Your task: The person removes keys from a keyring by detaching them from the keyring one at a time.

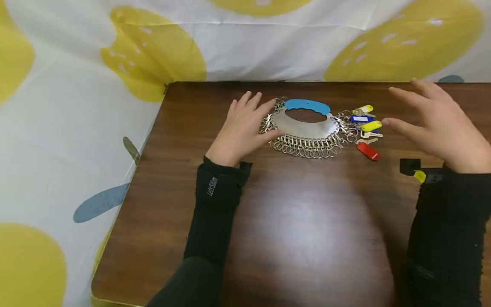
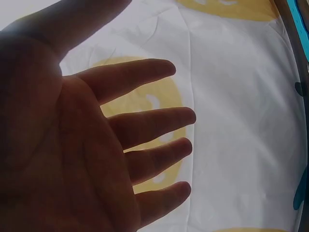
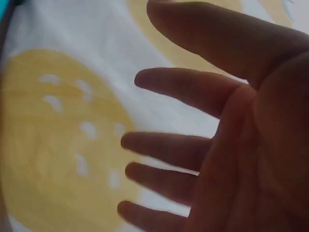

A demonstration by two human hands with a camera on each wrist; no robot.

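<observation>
A curved metal plate (image 1: 303,128) with a blue handle (image 1: 307,104) lies toward the back of the table. Metal clips and rings (image 1: 307,151) hang all around its lower edge. At its right end are several keys (image 1: 370,134) with yellow, blue and red key tags (image 1: 368,151). My left hand (image 1: 245,128) is spread at the plate's left end, covering part of the rings; contact cannot be made out. To the right of the keys, my right hand (image 1: 445,121) hovers with fingers extended. Both wrist views show bare palms, the left hand (image 2: 96,135) and the right hand (image 3: 231,135) holding nothing.
The brown wooden table (image 1: 161,230) ends at a left edge and a back edge. A white cloth (image 1: 261,51) with yellow lemon-like prints hangs behind and to the left. Black sleeves (image 1: 215,213) cover both forearms.
</observation>
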